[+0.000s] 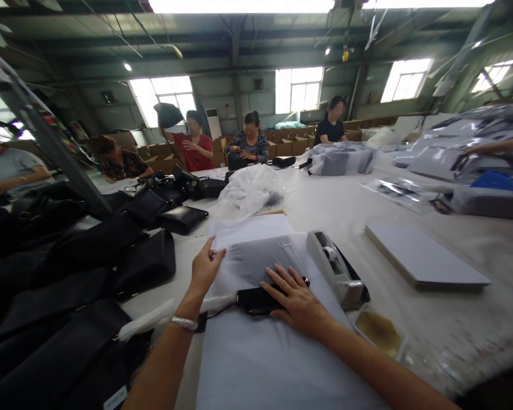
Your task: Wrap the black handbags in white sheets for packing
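In front of me a black handbag (256, 302) lies on large white sheets of paper (256, 364), part of it under thin white tissue paper (256, 259). My right hand (297, 297) rests flat on the bag and tissue, its fingers spread. At the tissue's left edge my left hand (205, 265) has thumb and fingers pinched together on the paper. A white-wrapped strap or handle (149, 320) sticks out to the left, beneath my left wrist. Just right of the bag stands a grey tape dispenser (337, 267).
Black bags (89, 279) are heaped along the left. A shallow dish with a yellowish pad (380, 330) sits near my right forearm. Farther right lies a stack of white board (427, 253). Crumpled tissue (252, 188) is ahead; several people work around the table.
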{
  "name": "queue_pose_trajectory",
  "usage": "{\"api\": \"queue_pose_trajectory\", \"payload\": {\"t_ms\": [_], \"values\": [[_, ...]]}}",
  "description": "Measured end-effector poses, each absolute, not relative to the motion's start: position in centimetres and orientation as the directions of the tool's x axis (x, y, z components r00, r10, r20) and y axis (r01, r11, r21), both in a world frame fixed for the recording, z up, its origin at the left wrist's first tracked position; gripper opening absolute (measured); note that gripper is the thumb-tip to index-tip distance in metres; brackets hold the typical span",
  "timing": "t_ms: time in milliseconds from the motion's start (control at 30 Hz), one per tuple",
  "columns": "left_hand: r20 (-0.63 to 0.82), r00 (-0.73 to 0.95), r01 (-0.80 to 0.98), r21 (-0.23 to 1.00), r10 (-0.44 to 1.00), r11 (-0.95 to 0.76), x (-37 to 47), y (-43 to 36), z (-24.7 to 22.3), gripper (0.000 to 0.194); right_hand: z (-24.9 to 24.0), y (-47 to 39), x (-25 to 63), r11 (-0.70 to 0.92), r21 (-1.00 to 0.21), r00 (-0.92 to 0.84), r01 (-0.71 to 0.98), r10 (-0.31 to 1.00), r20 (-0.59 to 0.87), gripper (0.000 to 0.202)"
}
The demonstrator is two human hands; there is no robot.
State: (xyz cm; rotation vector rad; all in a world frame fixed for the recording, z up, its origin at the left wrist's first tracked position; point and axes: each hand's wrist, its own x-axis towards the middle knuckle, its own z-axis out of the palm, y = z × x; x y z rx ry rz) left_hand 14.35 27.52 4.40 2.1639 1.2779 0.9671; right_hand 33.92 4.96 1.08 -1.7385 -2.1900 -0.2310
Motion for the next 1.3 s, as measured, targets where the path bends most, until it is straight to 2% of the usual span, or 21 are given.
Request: {"api": "queue_pose_trajectory", "payload": {"t_ms": [100,200,233,300,400,467,567,700,833,967,1167,1300], "values": [[0.441,0.349,0.644,0.528,0.827,-0.554,13.9,26.1,4.7,0.056,1.0,4.9,34.0,0.241,-0.071,-0.203,0.968,0.916,0.346,0.072],[0.614,0.487,0.616,0.262,0.621,-0.742,14.8,22.6,5.7,0.047,1.0,5.0,34.0,0.248,-0.08,-0.209,0.965,0.919,0.334,0.069],[0.604,0.579,0.556,0.199,0.548,-0.807,15.5,21.2,5.8,0.045,1.0,4.9,34.0,0.251,-0.088,-0.208,0.964,0.919,0.334,0.068],[0.493,0.758,0.415,0.139,0.426,-0.899,16.7,18.6,5.5,0.044,1.1,4.6,34.2,0.262,-0.114,-0.212,0.958,0.92,0.33,0.062],[0.37,0.844,0.363,0.14,0.389,-0.921,17.5,16.3,3.9,0.046,1.6,2.6,34.4,0.277,-0.216,-0.193,0.936,0.92,0.342,0.045],[0.365,0.835,0.382,0.156,0.413,-0.911,17.2,15.8,2.7,0.048,2.4,0.4,34.3,0.278,-0.346,-0.152,0.896,0.924,0.351,0.037],[0.378,0.829,0.364,0.193,0.411,-0.911,16.2,15.8,1.9,0.046,3.5,-2.9,33.8,0.279,-0.505,-0.15,0.817,0.948,0.28,0.04],[0.386,0.825,0.345,0.237,0.413,-0.908,15.4,15.7,1.8,0.046,3.4,-5.0,33.2,0.286,-0.507,-0.24,0.814,0.958,0.155,0.054],[0.369,0.83,0.335,0.27,0.418,-0.903,15.2,15.7,2.1,0.046,2.2,-4.8,32.9,0.269,-0.527,-0.21,0.806,0.963,0.17,0.027],[0.329,0.856,0.297,0.32,0.4,-0.9,14.9,16.5,3.4,0.049,2.7,-4.4,32.7,0.209,-0.558,-0.143,0.803,0.977,0.161,0.029],[0.186,0.889,0.332,0.367,0.418,-0.869,14.4,17.6,5.8,0.056,4.7,-3.6,32.7,0.058,-0.635,-0.082,0.77,0.997,-0.007,0.023],[0.127,0.914,0.313,0.385,0.386,-0.868,14.4,17.6,6.6,0.06,4.7,-2.4,33.1,-0.03,-0.695,-0.018,0.718,0.998,-0.062,0.027]]}}
